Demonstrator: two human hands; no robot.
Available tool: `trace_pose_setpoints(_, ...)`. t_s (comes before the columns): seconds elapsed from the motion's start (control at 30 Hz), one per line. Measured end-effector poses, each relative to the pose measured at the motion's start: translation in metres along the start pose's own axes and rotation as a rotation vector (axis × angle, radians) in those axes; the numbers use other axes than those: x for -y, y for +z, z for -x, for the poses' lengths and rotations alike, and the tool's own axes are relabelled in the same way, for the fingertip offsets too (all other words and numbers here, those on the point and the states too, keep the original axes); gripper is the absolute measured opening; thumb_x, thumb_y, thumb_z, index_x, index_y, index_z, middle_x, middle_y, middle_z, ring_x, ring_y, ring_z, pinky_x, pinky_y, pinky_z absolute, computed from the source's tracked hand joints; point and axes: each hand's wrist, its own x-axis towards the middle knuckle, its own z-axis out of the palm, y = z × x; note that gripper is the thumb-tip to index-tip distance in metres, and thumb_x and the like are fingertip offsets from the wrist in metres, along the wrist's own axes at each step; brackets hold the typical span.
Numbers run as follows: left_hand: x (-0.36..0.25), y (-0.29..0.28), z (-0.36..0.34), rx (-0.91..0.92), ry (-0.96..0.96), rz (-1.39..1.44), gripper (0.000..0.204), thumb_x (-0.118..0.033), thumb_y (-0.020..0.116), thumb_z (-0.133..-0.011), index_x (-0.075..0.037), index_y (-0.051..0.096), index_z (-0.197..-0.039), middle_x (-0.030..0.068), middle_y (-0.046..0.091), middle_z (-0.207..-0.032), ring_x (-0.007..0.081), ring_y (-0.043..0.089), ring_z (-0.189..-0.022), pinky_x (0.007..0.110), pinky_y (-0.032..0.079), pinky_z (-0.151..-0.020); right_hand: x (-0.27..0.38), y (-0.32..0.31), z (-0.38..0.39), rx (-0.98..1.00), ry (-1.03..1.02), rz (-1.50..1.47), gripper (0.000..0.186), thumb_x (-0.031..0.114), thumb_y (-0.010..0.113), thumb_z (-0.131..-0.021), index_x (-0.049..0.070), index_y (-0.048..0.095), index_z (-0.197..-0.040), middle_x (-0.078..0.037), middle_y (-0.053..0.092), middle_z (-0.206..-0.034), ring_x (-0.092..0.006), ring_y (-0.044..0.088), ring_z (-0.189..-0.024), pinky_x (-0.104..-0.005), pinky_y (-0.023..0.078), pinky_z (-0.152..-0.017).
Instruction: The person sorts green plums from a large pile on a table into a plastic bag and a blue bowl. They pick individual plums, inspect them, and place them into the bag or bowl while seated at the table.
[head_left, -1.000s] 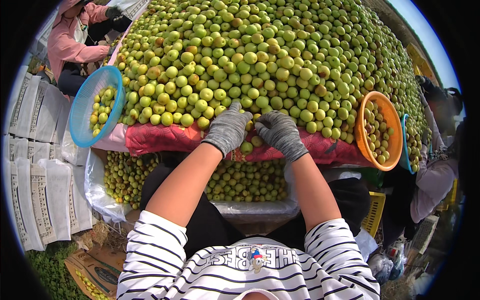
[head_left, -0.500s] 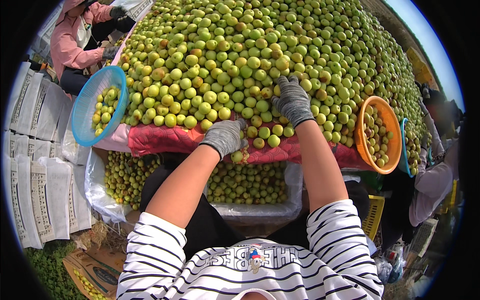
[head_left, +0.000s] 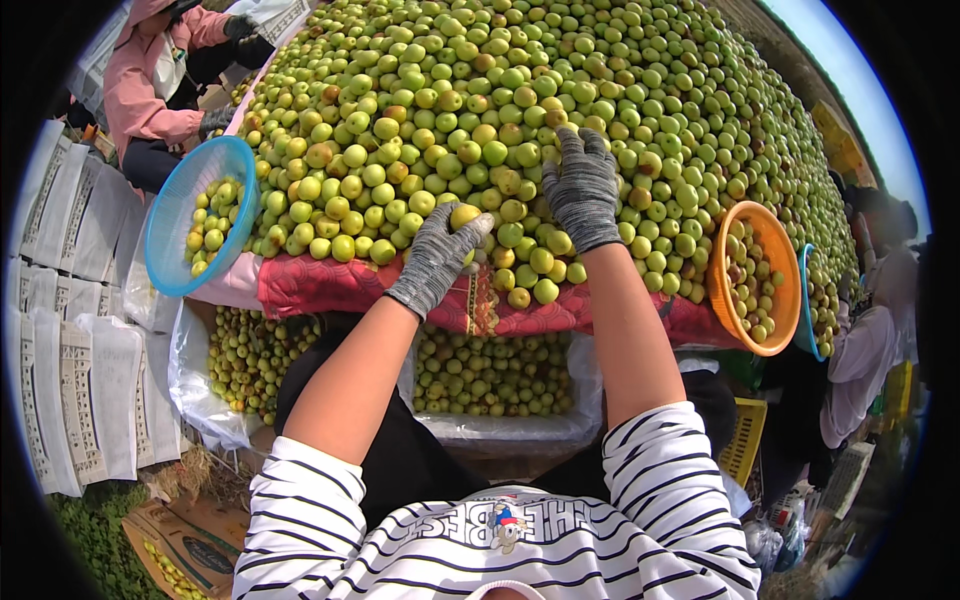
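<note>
A big heap of green jujubes point(head_left: 400, 130), some blushed brown, covers the table in front of me. My left hand point(head_left: 435, 262), in a grey knit glove, is at the near edge of the heap. Between its thumb and fingers it holds a yellowish jujube point(head_left: 464, 216). My right hand point(head_left: 582, 200), gloved alike, lies on the heap further right, palm down. Its fingers reach forward over the fruit, and whatever is beneath the palm is hidden. Below the table edge, a lined crate point(head_left: 500, 428) of jujubes stands between my knees.
A blue basket point(head_left: 152, 235) sits at the left edge, an orange basket point(head_left: 722, 290) at the right, with another blue basket point(head_left: 806, 300) beyond. Red cloth point(head_left: 350, 283) hangs over the table front. Stacked crates point(head_left: 80, 390) stand left. A person in pink point(head_left: 150, 90) works far left, another person at right.
My left hand has risen from the cloth edge and turned, with a jujube now showing in its fingers. My right hand has shifted slightly forward on the heap.
</note>
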Motion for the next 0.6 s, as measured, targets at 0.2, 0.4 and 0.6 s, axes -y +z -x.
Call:
trace_pose_setpoints(0.2, -0.006, -0.008, 0.005, 0.032, -0.116, 0.558, 0.030, -0.033, 0.070, -0.085, -0.015, 0.056, -0.105, 0.0059, 0.064, -0.098, 0.0145, 0.065, -0.075, 0.026, 0.056, -0.057, -0.002, -0.013, -0.011, 0.453, 0.092, -0.059, 0.041, 0.028, 0.066, -0.088, 0.010, 0.053, -0.123, -0.017, 0.064, -0.111, -0.0362, 0.063, -0.101, -0.0467, 0.051, -0.085)
trace_pose_setpoints(0.4, -0.006, -0.010, 0.006, 0.200, -0.087, 0.640, 0.039, -0.037, 0.062, -0.088, -0.011, 0.056, -0.117, 0.0085, 0.064, -0.110, 0.0199, 0.067, -0.085, 0.028, 0.060, -0.061, 0.018, -0.033, 0.025, 0.612, 0.079, -0.664, 0.054, 0.048, 0.056, -0.093, 0.009, 0.053, -0.131, -0.022, 0.065, -0.112, -0.0336, 0.064, -0.106, -0.0436, 0.048, -0.095)
trace_pose_setpoints(0.6, -0.001, -0.009, 0.008, 0.167, -0.078, 0.522, 0.033, -0.041, 0.064, -0.088, -0.010, 0.062, -0.095, 0.0104, 0.067, -0.102, 0.0214, 0.069, -0.081, 0.027, 0.059, -0.055, -0.090, -0.034, -0.020, 0.293, 0.256, 0.273, 0.045, 0.015, 0.061, -0.083, 0.013, 0.055, -0.128, -0.019, 0.056, -0.121, -0.0361, 0.060, -0.105, -0.0463, 0.049, -0.091)
